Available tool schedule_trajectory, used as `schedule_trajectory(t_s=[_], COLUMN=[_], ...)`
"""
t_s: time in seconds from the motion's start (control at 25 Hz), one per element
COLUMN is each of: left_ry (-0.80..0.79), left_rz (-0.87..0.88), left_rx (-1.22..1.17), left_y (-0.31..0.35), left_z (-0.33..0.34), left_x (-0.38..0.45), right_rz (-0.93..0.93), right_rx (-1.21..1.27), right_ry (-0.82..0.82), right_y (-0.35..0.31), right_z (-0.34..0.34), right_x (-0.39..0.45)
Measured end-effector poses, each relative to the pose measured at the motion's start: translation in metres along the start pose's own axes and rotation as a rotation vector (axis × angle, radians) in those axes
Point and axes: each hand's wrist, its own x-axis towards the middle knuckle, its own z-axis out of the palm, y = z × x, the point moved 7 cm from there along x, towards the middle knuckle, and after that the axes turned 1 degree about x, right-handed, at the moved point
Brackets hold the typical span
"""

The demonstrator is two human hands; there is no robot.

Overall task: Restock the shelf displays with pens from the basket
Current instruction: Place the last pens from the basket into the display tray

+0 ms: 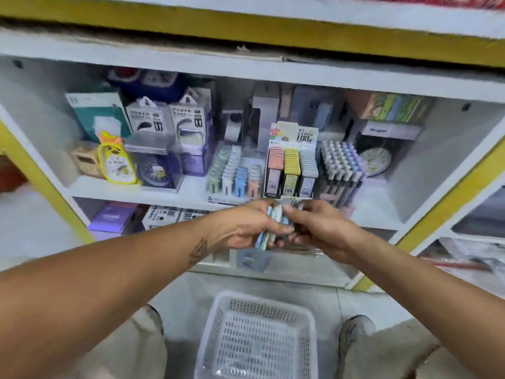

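**Fingers of both hands closed on a bundle of pens at the shelf edge**

The fingers point(284, 228) of the left hand point(246, 225) curl round a small bundle of pens point(273, 222), thumb lying across the front of it, while the right hand point(325, 228) meets it from the other side and pinches the same bundle with thumb and fingertips. The pens, pale blue and green, are blurred; their number cannot be told. They are held just in front of the shelf point(191, 192) lip, below the displays.

Directly behind the hands stands a carded display point(291, 162) with pink, yellow and grey rows. Left of it is a pastel display point(235, 173) in green, white, blue and peach; right of it a dark pen rack point(341, 170) filled with upright capped pens. Further left on the same shelf stand a yellow alarm clock point(117, 162), a blue clock in a clear box point(157, 170) and boxed power banks point(166, 116) behind them. A round clock point(374, 160) leans at the far right.

The shelving is white with yellow trim point(442, 181), and a lower shelf holds a purple box point(112, 218) and barcoded cartons.

On the pale tiled floor point(191, 291) below, between the person's knees, sits a white perforated basket point(257, 337), with something clear and blurred at its near end.
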Motion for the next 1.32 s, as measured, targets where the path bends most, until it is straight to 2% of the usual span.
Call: schedule_trajectory(t_s=[0.16, 0.32, 0.48, 0.64, 0.8, 0.92, 1.0, 1.12, 1.32], left_ry=[0.237, 0.356, 0.414, 0.547, 0.529, 0.501, 0.502, 0.52, 0.522], left_rz=[0.104, 0.196, 0.206, 0.135, 0.052, 0.025, 0.022, 0.003, -0.043], left_rx=[0.095, 0.081, 0.013, -0.065, -0.07, -0.063, -0.094, -0.097, -0.033], left_y=[0.054, 0.098, 0.12, 0.132, 0.136, 0.134, 0.132, 0.128, 0.121], left_z=[-0.019, -0.047, -0.083, -0.13, -0.153, -0.159, -0.16, -0.169, -0.173], left_x=[-0.021, -0.033, -0.036, -0.033, -0.037, -0.034, -0.032, -0.031, -0.033], right_rz=[-0.11, -0.285, -0.411, -0.381, -0.443, -0.521, -0.605, -0.663, -0.6], right_rx=[0.053, -0.193, -0.283, -0.28, -0.509, -0.681, -0.963, -1.35, -1.471], right_ry=[-0.012, 0.102, 0.143, 0.109, 0.134, 0.214, 0.264, 0.254, 0.194], right_y=[-0.058, -0.112, -0.147, -0.164, -0.172, -0.177, -0.182, -0.174, -0.157], right_z=[0.014, 0.012, 0.012, 0.021, 0.035, 0.04, 0.045, 0.061, 0.07], right_x=[-0.002, 0.013, 0.037, 0.071, 0.092, 0.103, 0.105, 0.113, 0.124])
